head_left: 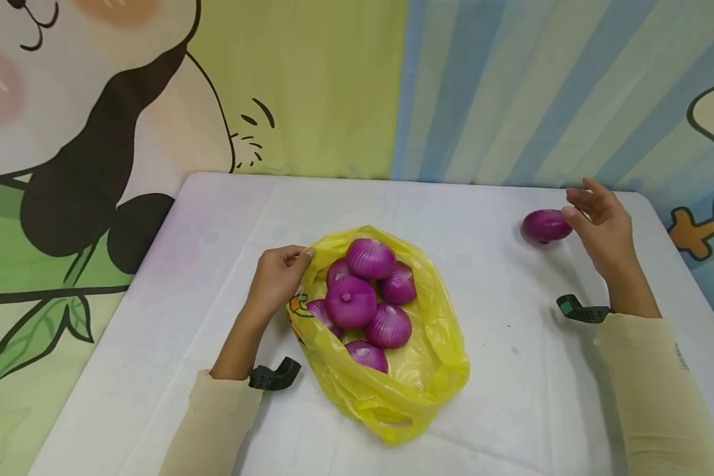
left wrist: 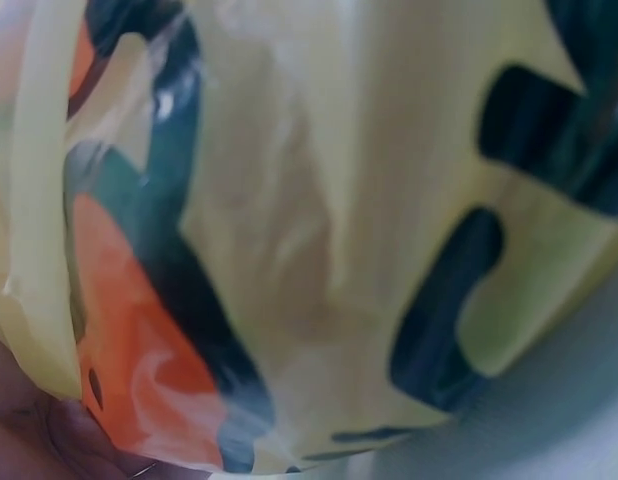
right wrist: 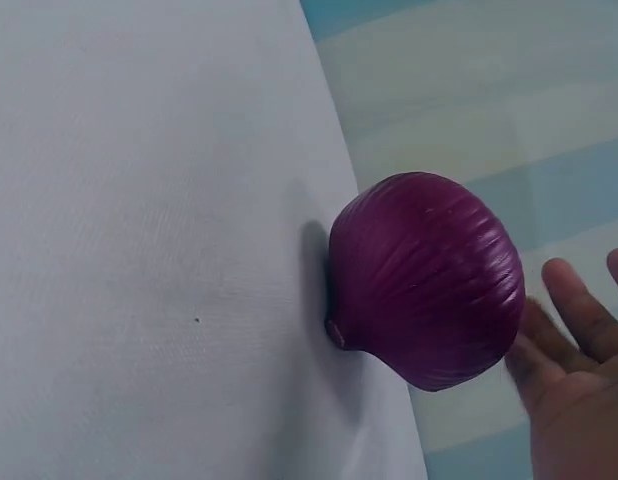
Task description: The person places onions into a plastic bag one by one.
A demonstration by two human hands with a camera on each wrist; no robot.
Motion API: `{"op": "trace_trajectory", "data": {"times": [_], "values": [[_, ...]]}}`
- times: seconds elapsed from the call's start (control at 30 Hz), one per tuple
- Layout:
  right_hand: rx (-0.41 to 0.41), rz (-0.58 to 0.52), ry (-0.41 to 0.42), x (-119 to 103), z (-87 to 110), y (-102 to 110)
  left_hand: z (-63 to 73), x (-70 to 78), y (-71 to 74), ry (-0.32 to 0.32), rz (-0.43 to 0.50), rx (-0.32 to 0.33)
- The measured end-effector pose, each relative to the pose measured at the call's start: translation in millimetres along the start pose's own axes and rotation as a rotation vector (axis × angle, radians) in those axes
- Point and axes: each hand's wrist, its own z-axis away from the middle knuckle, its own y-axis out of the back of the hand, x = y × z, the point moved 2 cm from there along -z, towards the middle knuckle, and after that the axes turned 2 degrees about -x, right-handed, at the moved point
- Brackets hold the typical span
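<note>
One round purple onion [head_left: 546, 225] lies out beside the spread-fingered right hand [head_left: 601, 228]; six remain in the crinkled yellow plastic bag [head_left: 428, 370], rim pinched by the left hand [head_left: 276, 281]

left hand [head_left: 278, 274]: frame centre-left, fingers curled, pinching | right hand [head_left: 601, 228]: frame right, fingers loosely spread, relaxed | both forearms sleeved
</note>
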Motion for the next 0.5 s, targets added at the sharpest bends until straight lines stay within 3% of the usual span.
{"op": "trace_trajectory", "data": {"times": [0.23, 0.5], "values": [[-0.167, 0.105, -0.134, 8.6, -5.3, -6.0, 0.5, 0.9, 0.6, -0.005, 0.008, -0.001], [-0.247, 0.254, -0.205, 13.7, -13.3, -12.8, -0.1, 1.2, 0.8, -0.016, 0.007, 0.007]]}}
